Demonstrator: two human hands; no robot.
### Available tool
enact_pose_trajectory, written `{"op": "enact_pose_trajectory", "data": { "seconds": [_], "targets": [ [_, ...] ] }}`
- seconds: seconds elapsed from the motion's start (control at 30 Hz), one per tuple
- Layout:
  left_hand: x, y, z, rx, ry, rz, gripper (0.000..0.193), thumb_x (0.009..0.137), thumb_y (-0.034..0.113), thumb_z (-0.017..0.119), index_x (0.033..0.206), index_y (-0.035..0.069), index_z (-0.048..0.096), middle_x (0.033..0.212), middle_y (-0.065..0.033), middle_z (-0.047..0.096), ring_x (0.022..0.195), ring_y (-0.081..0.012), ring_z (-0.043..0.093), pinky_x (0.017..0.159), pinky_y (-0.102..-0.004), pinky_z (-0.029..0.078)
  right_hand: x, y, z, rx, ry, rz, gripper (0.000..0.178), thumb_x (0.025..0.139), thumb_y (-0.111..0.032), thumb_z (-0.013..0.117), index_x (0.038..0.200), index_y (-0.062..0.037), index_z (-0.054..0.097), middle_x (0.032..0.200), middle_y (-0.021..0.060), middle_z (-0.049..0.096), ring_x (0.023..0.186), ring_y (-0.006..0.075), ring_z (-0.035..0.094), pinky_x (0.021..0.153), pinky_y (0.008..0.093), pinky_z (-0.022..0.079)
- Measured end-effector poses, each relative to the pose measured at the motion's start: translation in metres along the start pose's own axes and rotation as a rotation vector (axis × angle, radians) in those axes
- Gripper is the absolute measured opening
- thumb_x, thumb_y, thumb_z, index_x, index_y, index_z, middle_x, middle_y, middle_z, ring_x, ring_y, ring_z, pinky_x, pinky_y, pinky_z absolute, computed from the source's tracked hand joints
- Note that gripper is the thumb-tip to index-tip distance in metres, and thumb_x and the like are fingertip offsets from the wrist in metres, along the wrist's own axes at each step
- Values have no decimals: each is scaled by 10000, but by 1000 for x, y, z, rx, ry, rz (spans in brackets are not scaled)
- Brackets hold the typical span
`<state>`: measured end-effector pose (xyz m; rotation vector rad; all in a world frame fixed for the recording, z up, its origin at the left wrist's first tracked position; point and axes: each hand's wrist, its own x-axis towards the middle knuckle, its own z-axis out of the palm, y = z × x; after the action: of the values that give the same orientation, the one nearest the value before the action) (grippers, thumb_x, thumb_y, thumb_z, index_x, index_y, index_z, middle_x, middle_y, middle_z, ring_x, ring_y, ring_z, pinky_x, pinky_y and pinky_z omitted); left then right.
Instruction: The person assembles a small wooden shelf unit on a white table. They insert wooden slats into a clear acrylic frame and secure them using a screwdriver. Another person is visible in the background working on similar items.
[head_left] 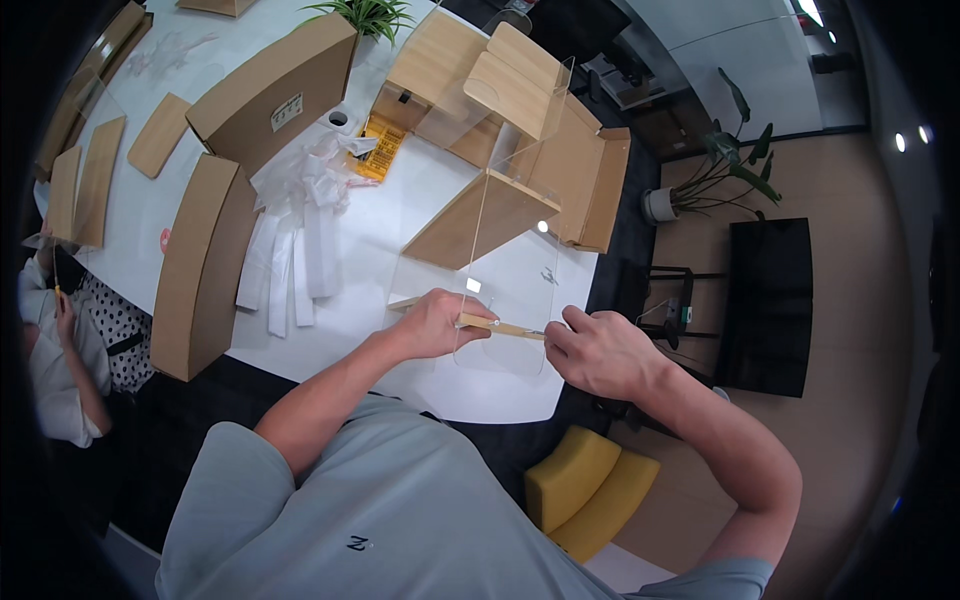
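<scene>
A thin light-wood board (507, 328) is seen edge-on at the near side of the table, against a clear acrylic panel (510, 290). My left hand (437, 322) closes around the board's left end. At its right end, my right hand (603, 354) is held with fingers pinched together. A short, thin metallic piece shows between those fingertips and the board; what the fingers hold is mostly hidden. Beyond my hands the clear panel joins a larger wood-and-acrylic assembly, with a slanted wooden board (480, 222) and wooden shelves (435, 55).
Cardboard boxes (200, 265) stand left on the white table (500, 395). Plastic wrapping and white strips (300, 240) lie beside a yellow tool case (378, 148). A yellow chair (590, 490) is near right. At far left, another person's hand (65, 318) holds a thin tool.
</scene>
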<state>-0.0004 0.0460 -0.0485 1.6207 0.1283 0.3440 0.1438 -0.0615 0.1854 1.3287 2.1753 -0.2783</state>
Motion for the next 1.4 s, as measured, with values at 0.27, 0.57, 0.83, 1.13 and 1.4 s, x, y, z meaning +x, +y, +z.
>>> {"op": "enact_pose_trajectory", "data": {
  "seconds": [0.27,0.57,0.83,1.13,1.4],
  "targets": [
    [0,5,2,34,7,80,254,784,80,806,1035,87,768,1026,-89,754,889,-259,719,789,-338,570,13,10,10,917,-142,746,145,828,-2,628,909,28,744,864,173,703,792,314,694,755,413,575],
    [4,6,-4,8,11,23,233,809,86,797,1040,70,764,1010,-107,751,868,-268,714,780,-338,564,8,-9,-5,335,-46,418,63,837,-25,636,814,15,679,890,118,609,780,303,678,666,400,585],
    [5,12,-7,21,-4,-3,234,810,93,798,1040,67,763,1015,-112,749,885,-278,713,784,-341,562,-4,-2,7,-22,21,18,89,844,-81,646,804,-2,640,888,90,554,698,220,648,560,354,575],
    [2,14,2,73,3,83,242,789,93,805,1027,78,764,1011,-94,753,889,-280,714,791,-351,572,9,9,17,995,-119,847,141,832,-31,654,906,31,757,841,168,704,752,299,692,749,378,576],
    [2,10,-4,30,26,28,258,791,99,812,1043,74,763,998,-111,752,866,-282,716,766,-339,566,-2,2,5,398,24,374,50,810,-43,679,815,6,689,892,98,624,732,229,678,634,376,582]
  ]
}}
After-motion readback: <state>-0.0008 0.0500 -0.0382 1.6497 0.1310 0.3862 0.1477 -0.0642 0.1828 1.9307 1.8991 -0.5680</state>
